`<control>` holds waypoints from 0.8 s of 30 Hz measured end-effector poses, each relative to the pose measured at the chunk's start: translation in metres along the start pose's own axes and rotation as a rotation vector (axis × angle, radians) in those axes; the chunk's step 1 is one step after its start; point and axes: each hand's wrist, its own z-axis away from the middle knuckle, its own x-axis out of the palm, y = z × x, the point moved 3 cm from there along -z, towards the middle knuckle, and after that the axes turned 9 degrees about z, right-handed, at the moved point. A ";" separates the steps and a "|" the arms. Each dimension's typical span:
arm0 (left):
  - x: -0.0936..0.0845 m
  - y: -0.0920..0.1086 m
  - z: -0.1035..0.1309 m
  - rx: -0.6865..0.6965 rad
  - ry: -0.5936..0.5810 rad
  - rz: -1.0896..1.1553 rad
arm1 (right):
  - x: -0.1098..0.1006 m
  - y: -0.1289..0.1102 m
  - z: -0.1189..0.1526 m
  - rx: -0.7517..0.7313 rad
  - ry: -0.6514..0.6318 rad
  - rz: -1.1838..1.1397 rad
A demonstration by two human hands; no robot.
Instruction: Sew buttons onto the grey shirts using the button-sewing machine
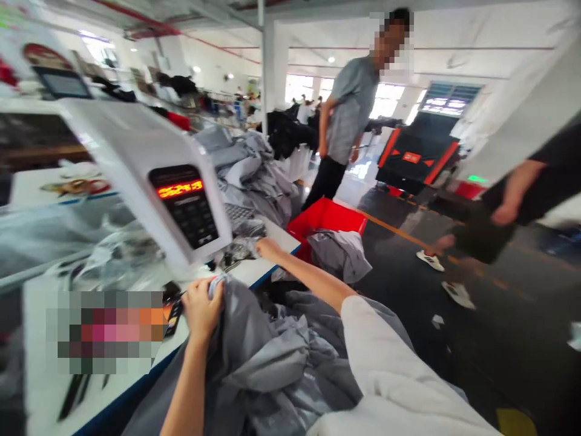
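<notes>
Well, the left hand [202,306] is gripping cloth [245,321], ideally steadying it; the right hand [269,248] (grip unclear) is resting by plastic [245,247].

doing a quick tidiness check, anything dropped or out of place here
A small pale scrap lies loose on the dark floor, looking like litter. Grey fabric appears to spill over the rim of the red bin rather than sitting inside. No damage stands out.
</notes>
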 end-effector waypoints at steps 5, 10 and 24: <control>-0.004 0.004 0.002 -0.058 0.026 0.065 | 0.004 0.004 -0.009 -0.021 0.021 -0.022; -0.006 0.006 0.004 -0.069 0.034 0.086 | 0.005 0.007 -0.016 -0.049 0.071 -0.097; -0.003 0.002 0.003 -0.045 0.052 0.071 | 0.035 0.053 -0.019 0.088 0.084 -0.751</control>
